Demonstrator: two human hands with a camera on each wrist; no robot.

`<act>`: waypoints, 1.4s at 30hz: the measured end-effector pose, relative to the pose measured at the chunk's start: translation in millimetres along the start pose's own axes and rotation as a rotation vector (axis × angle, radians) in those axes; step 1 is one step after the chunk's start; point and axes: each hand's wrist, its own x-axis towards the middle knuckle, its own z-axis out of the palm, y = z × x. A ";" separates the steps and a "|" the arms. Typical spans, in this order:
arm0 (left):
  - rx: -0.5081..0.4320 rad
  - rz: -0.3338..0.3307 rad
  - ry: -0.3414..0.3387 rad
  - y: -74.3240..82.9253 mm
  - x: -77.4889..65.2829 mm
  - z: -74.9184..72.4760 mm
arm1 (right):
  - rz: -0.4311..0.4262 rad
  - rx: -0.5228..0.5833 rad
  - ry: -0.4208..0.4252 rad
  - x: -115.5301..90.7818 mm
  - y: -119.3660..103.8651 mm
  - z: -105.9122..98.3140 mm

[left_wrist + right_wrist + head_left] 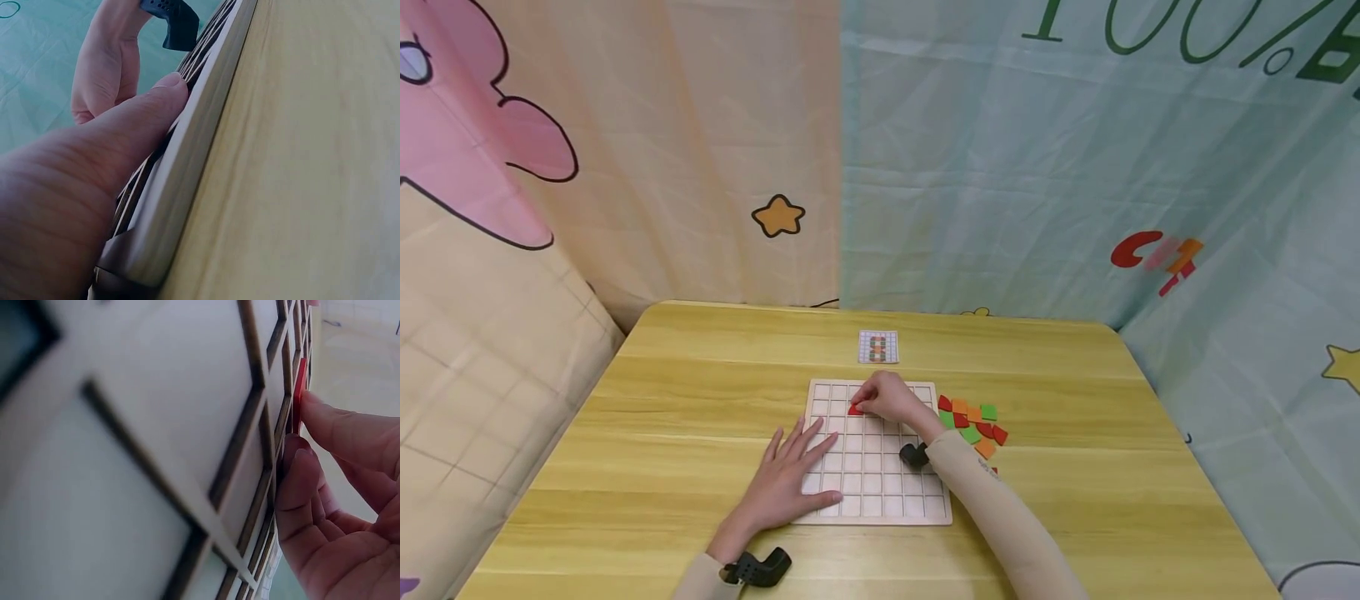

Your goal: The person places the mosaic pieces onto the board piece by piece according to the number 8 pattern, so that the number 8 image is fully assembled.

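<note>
I see the right hand [891, 398] pinching a red tile [854, 410] between thumb and fingertips, at the far part of the board [892, 504]; I can't tell whether it sits fully in a square. The left hand [786, 483], fingers straight and spread, holds nothing and rests on the board's left side. Loose tiles [973, 414] lie just right.

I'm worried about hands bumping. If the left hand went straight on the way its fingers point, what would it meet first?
Sliding across the board, it would probably reach the red tile held by the right hand, though depth is unclear.
</note>
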 end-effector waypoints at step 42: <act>0.000 -0.017 0.009 -0.6 -0.8 5.8 | 0.218 -0.105 0.231 -115.9 89.1 -79.9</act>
